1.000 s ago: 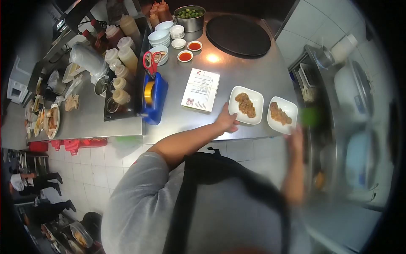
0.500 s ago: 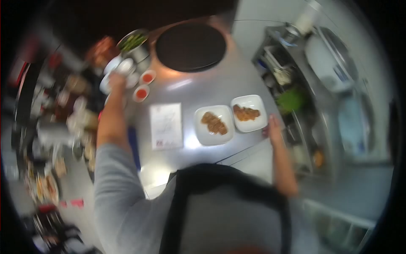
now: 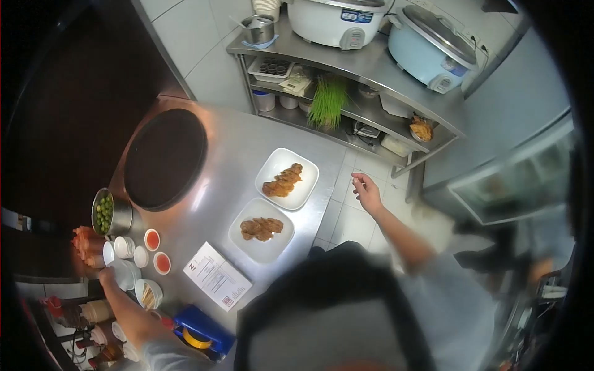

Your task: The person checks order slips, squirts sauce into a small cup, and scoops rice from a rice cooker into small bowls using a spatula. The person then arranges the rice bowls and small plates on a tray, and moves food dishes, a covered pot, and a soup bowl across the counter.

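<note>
At the left end of the steel counter, my left hand (image 3: 107, 276) is against the white bowls (image 3: 125, 275); its fingers are mostly hidden. Close by are small white cups (image 3: 124, 247), two little dishes of red sauce (image 3: 152, 239) (image 3: 162, 263) and a bowl with pale strips (image 3: 149, 295). My right hand (image 3: 367, 191) hangs beyond the counter's right edge, holding nothing, its fingers loosely bent and apart. Two square white dishes with browned sliced meat, the farther dish (image 3: 309, 193) and the nearer dish (image 3: 260, 255), sit side by side on the counter.
A round black plate (image 3: 166, 159) is set in the counter (image 3: 232, 133). A pot of green fruit (image 3: 103, 212), a printed paper (image 3: 216, 276) and a blue tape dispenser (image 3: 203, 332) lie nearer. A steel shelf (image 3: 365, 68) carries two large cookers (image 3: 337, 25) (image 3: 430, 52).
My view has swung to the right, bringing the shelf and cookers ahead. My right hand has come away from the dish's edge. My left hand is still by the white bowls.
</note>
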Action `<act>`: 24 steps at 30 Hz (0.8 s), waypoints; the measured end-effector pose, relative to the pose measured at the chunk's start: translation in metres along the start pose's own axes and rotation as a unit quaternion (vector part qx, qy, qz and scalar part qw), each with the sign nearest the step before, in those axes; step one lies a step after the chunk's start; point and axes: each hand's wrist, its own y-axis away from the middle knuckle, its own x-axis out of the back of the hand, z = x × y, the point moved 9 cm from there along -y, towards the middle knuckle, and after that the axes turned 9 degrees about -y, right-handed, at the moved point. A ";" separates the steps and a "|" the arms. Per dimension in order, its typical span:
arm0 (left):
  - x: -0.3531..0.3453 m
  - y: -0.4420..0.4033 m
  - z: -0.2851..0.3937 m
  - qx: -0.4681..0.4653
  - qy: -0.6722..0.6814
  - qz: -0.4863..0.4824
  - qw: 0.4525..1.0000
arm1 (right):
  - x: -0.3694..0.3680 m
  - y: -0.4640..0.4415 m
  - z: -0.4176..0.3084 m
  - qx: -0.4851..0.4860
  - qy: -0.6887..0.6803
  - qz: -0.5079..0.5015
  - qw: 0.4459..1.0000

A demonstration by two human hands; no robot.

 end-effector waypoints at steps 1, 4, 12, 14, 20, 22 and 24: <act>0.020 -0.005 -0.001 -0.007 0.039 0.023 0.999 | 0.004 0.002 -0.004 -0.004 -0.011 0.009 1.000; 0.075 -0.016 0.033 -0.072 0.168 0.100 0.978 | 0.018 0.005 -0.017 -0.028 -0.090 0.025 0.995; 0.260 0.238 0.414 -0.460 0.045 0.214 0.860 | -0.130 0.055 -0.176 -0.234 -0.402 -0.393 0.793; 0.256 0.304 0.496 -0.519 0.159 0.117 0.832 | -0.122 0.056 -0.182 -0.289 -0.430 -0.416 0.748; 0.180 0.508 0.708 -0.822 0.016 -0.012 0.570 | 0.007 -0.019 -0.118 -0.256 -0.440 -0.320 0.799; 0.194 0.510 0.760 -0.758 0.216 0.013 0.615 | 0.063 -0.054 -0.114 -0.240 -0.463 -0.295 0.801; 0.186 0.501 0.810 -0.626 0.445 -0.130 0.627 | 0.105 -0.093 -0.108 -0.218 -0.432 -0.242 0.841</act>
